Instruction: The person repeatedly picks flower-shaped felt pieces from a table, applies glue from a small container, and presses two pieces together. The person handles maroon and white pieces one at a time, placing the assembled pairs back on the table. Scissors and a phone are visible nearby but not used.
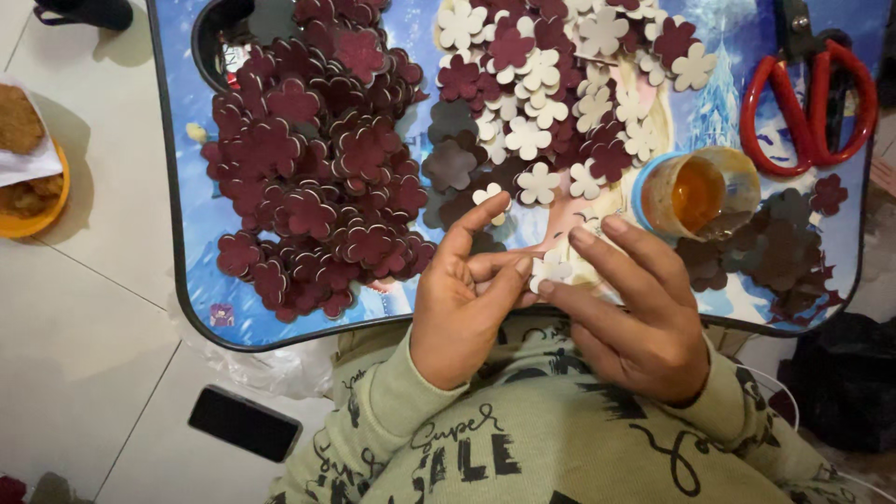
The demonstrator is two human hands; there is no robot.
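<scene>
Blue lap tray (187, 201), white foam flower (551, 271)

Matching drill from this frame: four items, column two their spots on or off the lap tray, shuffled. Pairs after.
1. maroon flower pile
2. red scissors
3. glue pot
4. black phone

A. top right corner of the tray
B. on the floor, left of the person
C. left half of the tray
D. on the tray, just above the right hand

Pairs: 1-C, 2-A, 3-D, 4-B
</scene>
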